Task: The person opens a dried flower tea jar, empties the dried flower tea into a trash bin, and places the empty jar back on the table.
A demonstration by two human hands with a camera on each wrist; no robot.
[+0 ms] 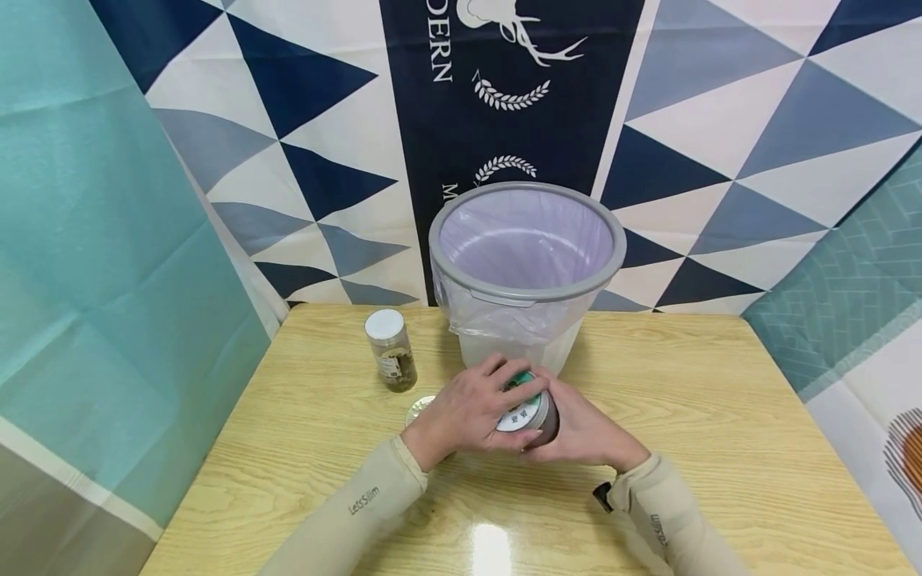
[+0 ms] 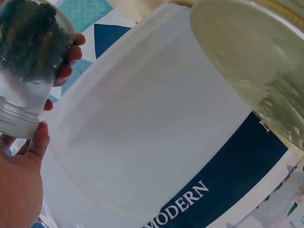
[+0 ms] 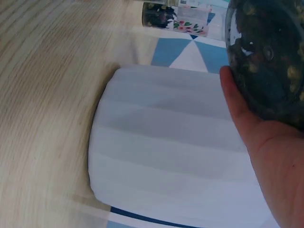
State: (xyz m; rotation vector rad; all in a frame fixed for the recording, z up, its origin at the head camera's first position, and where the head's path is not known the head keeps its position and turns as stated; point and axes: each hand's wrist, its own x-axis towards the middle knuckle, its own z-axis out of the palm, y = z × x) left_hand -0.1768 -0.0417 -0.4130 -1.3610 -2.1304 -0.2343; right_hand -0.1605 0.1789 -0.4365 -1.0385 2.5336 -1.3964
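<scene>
Over the table, close to the front of the bin, both hands are on a clear jar (image 2: 28,52) with dark contents. The left hand (image 1: 464,412) holds its white and green lid (image 1: 520,414) from above, fingers bent across the top. The right hand (image 1: 585,422) grips the jar's body from the side. In the left wrist view the jar's ribbed neck shows beside the thumb. The right wrist view shows the jar's base above the right hand (image 3: 278,156). Part of a pale round lid or container (image 1: 415,409) shows beside the left wrist; the rest is hidden.
A white bin (image 1: 504,350) with a grey rim and lilac liner stands behind the hands. To its left stands another clear jar (image 1: 391,356) with a white lid. The wooden table (image 1: 684,376) meets a patterned cloth backdrop (image 1: 324,184) at its far edge.
</scene>
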